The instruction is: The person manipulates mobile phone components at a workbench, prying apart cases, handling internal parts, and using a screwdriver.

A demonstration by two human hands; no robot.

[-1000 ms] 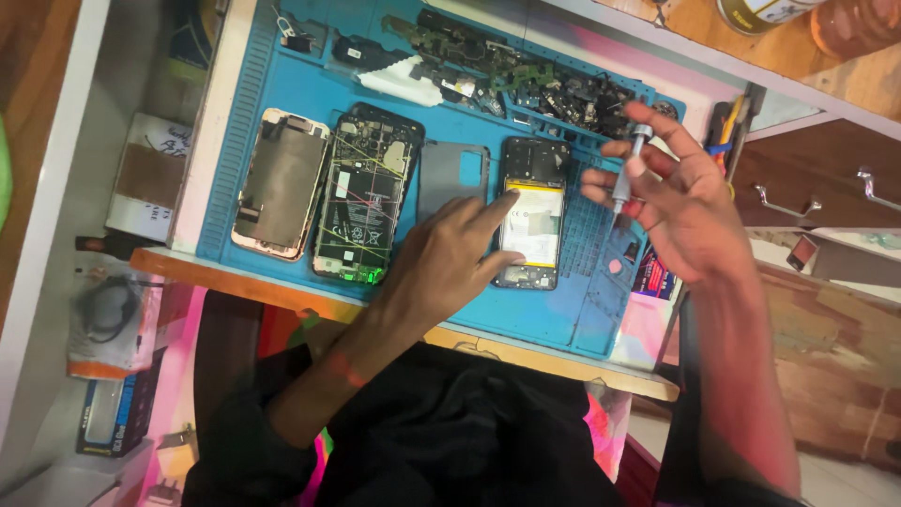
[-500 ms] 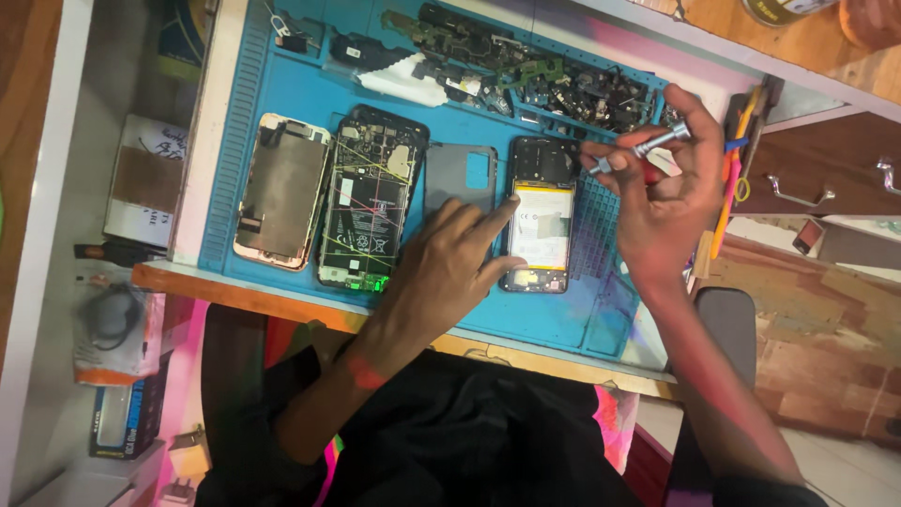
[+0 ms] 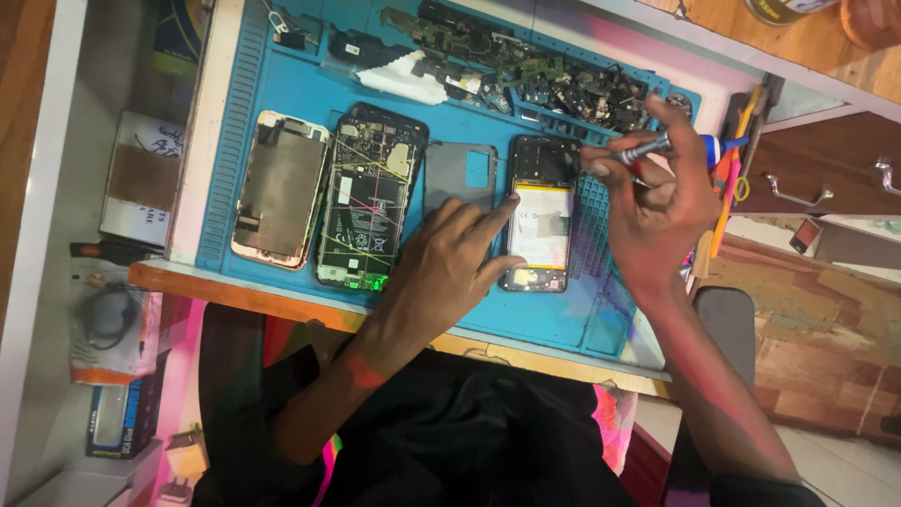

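Opened phone [image 3: 538, 218] on blue mat [image 3: 488, 310] atop tabletop, long axis running away from body. Left hand [image 3: 441, 272] spread flat, fingertips pinning its left edge. Right hand [image 3: 662, 202] clenched round screwdriver [image 3: 648, 147], tip at phone's upper right corner.

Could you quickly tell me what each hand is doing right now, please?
Left hand: open, fingers spread flat, steadying the opened phone on the blue mat.
Right hand: closed around a screwdriver, tip at the phone's top edge.
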